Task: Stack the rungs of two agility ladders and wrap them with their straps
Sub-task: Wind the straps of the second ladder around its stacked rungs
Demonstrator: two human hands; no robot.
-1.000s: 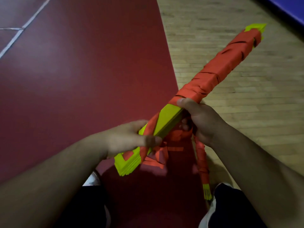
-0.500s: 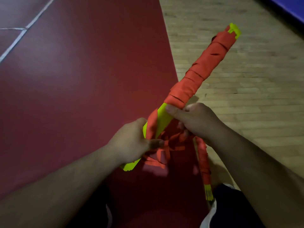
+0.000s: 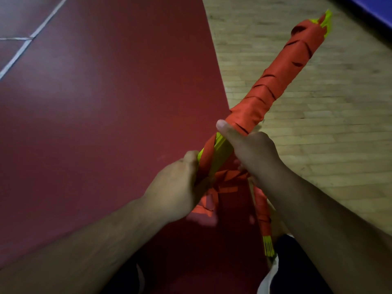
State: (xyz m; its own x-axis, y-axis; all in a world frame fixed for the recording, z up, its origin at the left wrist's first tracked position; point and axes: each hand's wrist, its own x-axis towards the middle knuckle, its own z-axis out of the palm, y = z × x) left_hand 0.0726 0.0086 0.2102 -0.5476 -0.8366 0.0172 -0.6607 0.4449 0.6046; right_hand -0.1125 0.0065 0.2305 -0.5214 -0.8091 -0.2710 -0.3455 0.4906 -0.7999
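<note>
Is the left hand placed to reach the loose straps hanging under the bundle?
Probably yes: the loose straps hang right beside the left hand with nothing between, though it is busy gripping the bundle.

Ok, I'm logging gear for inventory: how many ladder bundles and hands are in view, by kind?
Ladder bundles: 2 (held bundle, lower bundle)
Hands: 2 (left hand, right hand)
Total: 4

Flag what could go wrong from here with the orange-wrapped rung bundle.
The loose orange strap loops hanging below the hands look tangled and could snag the next turn. A bare stretch of yellow-green plastic rung stack shows between the left hand and right hand; if the right thumb lifts, the finished wrap may slacken.
</note>
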